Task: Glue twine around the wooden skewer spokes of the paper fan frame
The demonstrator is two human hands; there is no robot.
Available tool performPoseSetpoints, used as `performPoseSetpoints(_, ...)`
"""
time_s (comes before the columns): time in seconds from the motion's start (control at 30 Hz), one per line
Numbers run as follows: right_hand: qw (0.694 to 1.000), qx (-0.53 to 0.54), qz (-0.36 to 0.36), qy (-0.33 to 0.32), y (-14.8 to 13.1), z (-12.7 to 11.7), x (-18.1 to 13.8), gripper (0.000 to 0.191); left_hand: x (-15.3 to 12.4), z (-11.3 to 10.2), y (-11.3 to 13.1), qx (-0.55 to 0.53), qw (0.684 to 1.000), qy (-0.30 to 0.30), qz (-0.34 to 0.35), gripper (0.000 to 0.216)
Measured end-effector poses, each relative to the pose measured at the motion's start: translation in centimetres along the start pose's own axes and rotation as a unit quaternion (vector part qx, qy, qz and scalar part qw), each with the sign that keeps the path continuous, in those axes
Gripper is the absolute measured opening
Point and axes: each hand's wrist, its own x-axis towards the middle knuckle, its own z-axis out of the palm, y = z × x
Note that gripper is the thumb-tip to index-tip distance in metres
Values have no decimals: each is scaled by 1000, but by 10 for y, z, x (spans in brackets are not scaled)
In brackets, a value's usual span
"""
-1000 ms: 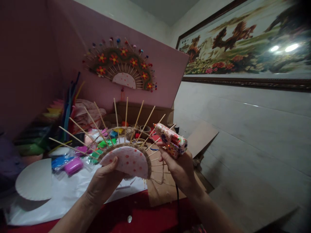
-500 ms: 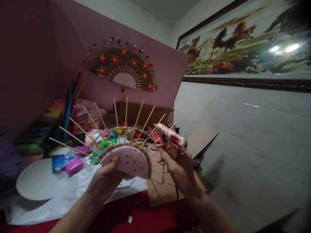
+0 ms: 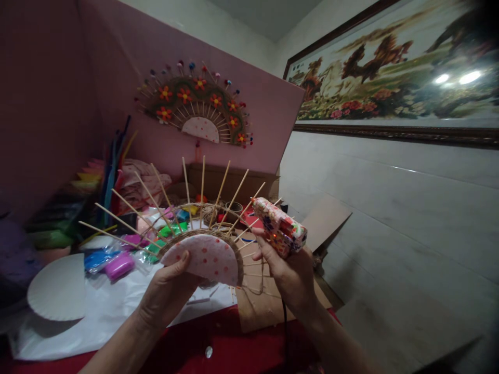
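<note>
My left hand (image 3: 167,292) grips the lower edge of a half-round pink dotted paper plate (image 3: 206,255). Jute twine runs along its curved rim, and several wooden skewers (image 3: 202,189) fan out from it. My right hand (image 3: 287,270) is closed around a glue gun (image 3: 279,226) wrapped in flowered paper. Its nozzle points up and left, close to the skewers on the right side of the fan. A black cord hangs down from the gun.
A finished skewer fan with red flowers (image 3: 197,106) hangs on the pink board. Packets of coloured clay (image 3: 117,262), a white paper plate (image 3: 58,288), white paper, cardboard (image 3: 323,218) and a cardboard box lie on the red table. A framed painting (image 3: 393,67) hangs at right.
The glue gun and my right hand have shifted slightly to the right and down. The fan in my left hand has stayed in place.
</note>
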Motion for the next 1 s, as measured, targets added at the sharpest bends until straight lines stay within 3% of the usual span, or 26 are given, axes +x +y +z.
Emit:
performPoseSetpoints(0.57,999,-44,-23,-23,8,2,2,19,0,0,0,2,1000,-8,-3,26)
performPoseSetpoints(1.0,1000,-20,21,-7,13,-1,3,24,1,0,0,-5,1000,-1,0,26)
